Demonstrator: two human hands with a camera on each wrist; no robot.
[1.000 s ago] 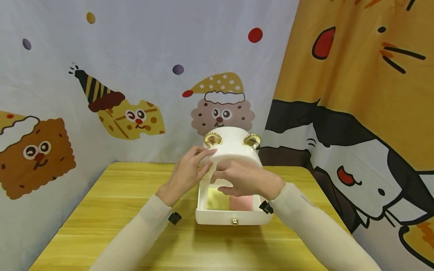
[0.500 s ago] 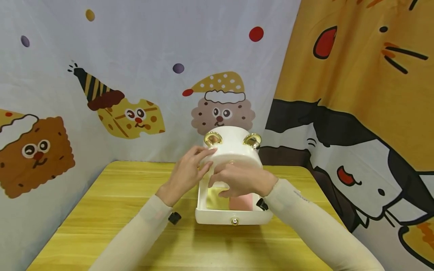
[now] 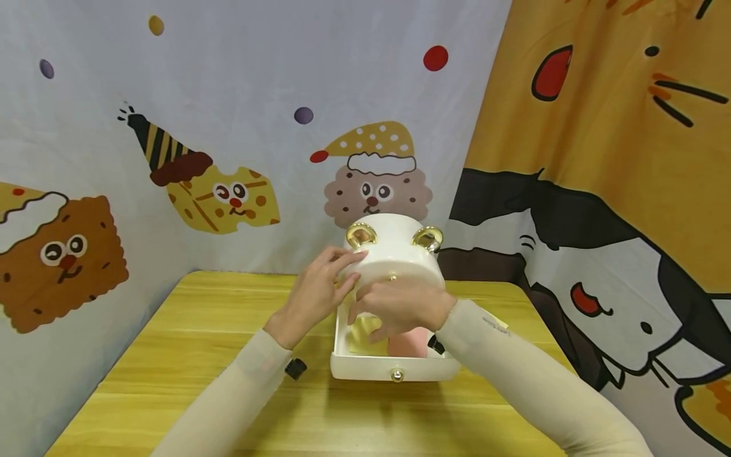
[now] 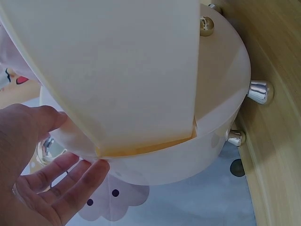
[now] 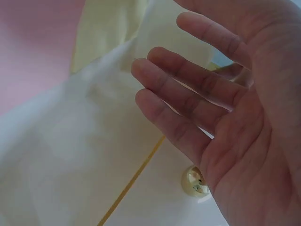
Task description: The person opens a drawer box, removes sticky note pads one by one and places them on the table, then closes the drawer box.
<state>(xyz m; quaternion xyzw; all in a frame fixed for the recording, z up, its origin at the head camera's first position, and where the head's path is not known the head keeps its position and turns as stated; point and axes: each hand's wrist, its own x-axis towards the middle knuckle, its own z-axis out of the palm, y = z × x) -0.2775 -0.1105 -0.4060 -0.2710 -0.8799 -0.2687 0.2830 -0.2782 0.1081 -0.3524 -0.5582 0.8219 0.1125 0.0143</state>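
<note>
A white rounded storage box (image 3: 394,238) with two gold ears stands on the table. Its lower drawer (image 3: 365,368) is pulled out toward me and holds a yellow paper square (image 3: 361,343) and a pink one (image 3: 408,343). My left hand (image 3: 313,289) rests against the box's upper left side; in the left wrist view, its thumb is on the front face and the straight fingertips (image 4: 99,169) are at the side wall. Over the drawer hovers my right hand (image 3: 400,304), palm down with loosely bent, separated fingers (image 5: 174,122) and nothing in them, partly covering the papers.
The wooden table (image 3: 217,355) extends on both sides and in front of the box. Past my right sleeve, a pale yellow corner (image 3: 498,319) shows. Behind the table hangs a printed cloth (image 3: 228,82), close to the box's back.
My right hand has shifted slightly left over the drawer. A pale yellow corner has come into sight behind my right sleeve. My left hand stays put on the box.
</note>
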